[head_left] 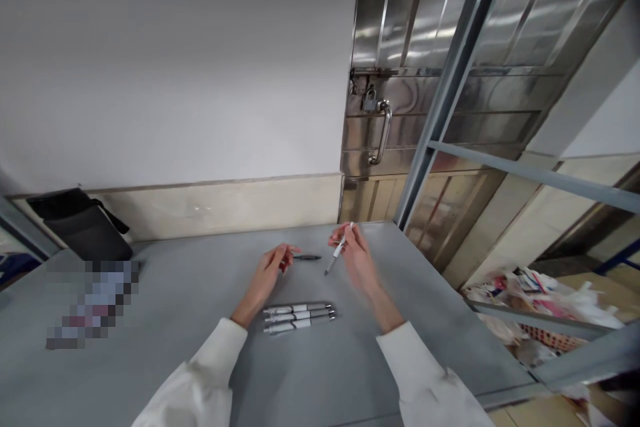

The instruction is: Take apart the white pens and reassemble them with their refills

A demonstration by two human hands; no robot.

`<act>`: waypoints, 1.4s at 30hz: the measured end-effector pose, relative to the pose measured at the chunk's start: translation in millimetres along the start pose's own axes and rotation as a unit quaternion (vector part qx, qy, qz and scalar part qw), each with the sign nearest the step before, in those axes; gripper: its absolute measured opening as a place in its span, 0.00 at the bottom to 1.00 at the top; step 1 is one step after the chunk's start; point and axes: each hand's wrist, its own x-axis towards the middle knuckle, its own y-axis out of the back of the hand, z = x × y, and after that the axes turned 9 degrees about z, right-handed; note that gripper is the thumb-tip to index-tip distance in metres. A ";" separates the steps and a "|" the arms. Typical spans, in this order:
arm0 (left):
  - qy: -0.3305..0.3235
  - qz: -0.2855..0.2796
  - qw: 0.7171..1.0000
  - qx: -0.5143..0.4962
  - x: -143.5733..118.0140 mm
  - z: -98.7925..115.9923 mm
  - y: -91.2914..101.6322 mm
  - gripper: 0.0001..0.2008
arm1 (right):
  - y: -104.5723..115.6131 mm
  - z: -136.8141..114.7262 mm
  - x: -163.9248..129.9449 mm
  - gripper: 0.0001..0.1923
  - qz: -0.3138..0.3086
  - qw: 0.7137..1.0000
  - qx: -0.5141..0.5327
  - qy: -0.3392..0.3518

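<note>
At centre frame, a white pen [339,250] was gripped by the right hand [356,255]; a black pen cap [307,257] was pinched by the left hand [270,269], above three pens [299,317] laid on the grey table [190,320].

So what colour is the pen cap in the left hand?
Black; the pen cap shows best in the head view.

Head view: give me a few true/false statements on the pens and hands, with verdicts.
1. The right hand holds a white pen off the table. True.
2. The left hand holds a dark pen cap in its fingers. True.
3. Five pens lie between the forearms. False: three pens lie there, side by side.
4. The three pens stand upright in a cup. False: they lie flat on the grey table.
5. A padlock hangs on the metal door. True.
</note>
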 end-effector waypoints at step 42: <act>-0.013 0.025 0.998 0.060 -3.2 -5.8 9.0 0.27 | 5.5 -18.8 -5.1 0.10 -0.058 0.948 0.287 -0.123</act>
